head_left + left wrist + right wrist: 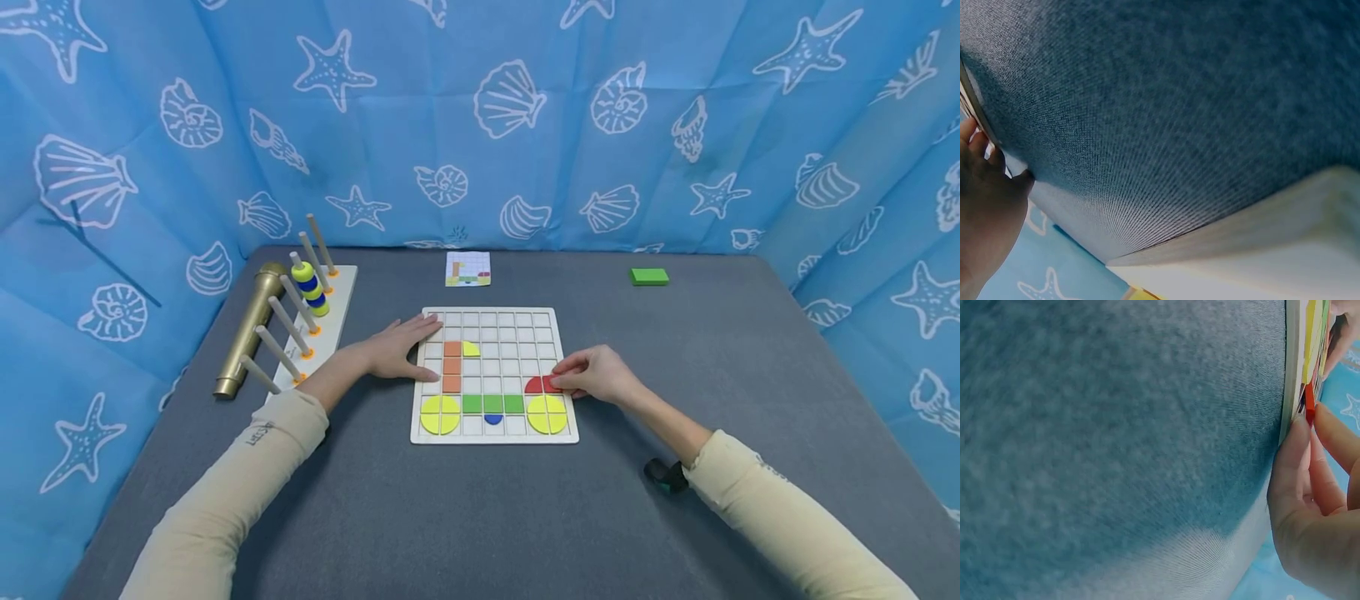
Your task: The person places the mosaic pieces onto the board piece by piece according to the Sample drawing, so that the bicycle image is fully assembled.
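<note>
A white square grid board (480, 439) lies on the table with flat coloured pieces in its cells. My right hand (600, 373) pinches a red piece (1310, 403) between thumb and index finger at the board's right edge. Left of those fingertips, a red quarter-circle (533, 385) sits in the grid. My left hand (397, 348), fingers extended, rests on the board's left edge. An orange column (452, 367), a yellow quarter-circle (470, 349), a green row (492, 404), a blue half-circle (492, 419) and two yellow circles (440, 415) fill other cells.
Behind the board lies a pattern card (468, 269). A green block (648, 277) is at the back right. Left stand a white pegboard (341, 300) with yellow and blue rings (311, 287) and a gold cylinder (251, 333). A blue seashell curtain (480, 125) surrounds the table.
</note>
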Tool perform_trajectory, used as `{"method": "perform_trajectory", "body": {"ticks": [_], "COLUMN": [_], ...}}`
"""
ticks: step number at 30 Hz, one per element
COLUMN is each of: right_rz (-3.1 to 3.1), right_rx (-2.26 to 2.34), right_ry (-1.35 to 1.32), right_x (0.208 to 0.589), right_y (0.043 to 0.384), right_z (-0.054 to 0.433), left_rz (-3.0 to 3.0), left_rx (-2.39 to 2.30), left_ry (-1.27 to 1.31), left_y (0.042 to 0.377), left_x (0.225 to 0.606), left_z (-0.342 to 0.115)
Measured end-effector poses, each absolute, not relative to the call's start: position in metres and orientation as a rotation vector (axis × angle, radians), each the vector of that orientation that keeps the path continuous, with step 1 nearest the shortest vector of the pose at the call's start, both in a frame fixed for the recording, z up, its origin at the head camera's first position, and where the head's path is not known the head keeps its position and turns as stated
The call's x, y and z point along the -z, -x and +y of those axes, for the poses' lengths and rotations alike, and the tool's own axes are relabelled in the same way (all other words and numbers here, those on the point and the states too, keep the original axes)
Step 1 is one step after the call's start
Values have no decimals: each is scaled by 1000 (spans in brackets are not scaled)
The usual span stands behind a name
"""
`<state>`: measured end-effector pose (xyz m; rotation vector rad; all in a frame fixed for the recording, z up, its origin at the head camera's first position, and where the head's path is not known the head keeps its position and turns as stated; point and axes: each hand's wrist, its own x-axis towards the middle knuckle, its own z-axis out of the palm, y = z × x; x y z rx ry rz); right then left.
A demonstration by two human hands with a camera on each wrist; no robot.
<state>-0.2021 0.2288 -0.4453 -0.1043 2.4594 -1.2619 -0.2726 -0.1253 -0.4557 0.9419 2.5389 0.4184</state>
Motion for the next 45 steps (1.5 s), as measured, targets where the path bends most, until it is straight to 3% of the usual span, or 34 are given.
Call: {"method": "perform_trajectory", "body": {"ticks": [20,31,45], "right_rz": [2323,2104,2063], "right_rx": [1309,1430,1391], "right_ry": [46,231,228], "right_x": [434,438,447], "right_y": [227,254,267], "right_z": [229,185,151], "left_rz": [2543,2551,2540], "left_rx": [-404,-383,-379], "left_ry": [-890,-901,-847], "left_y": [278,278,279], "left_x": [456,461,462], "left_z": [-127,-122,-117]}}
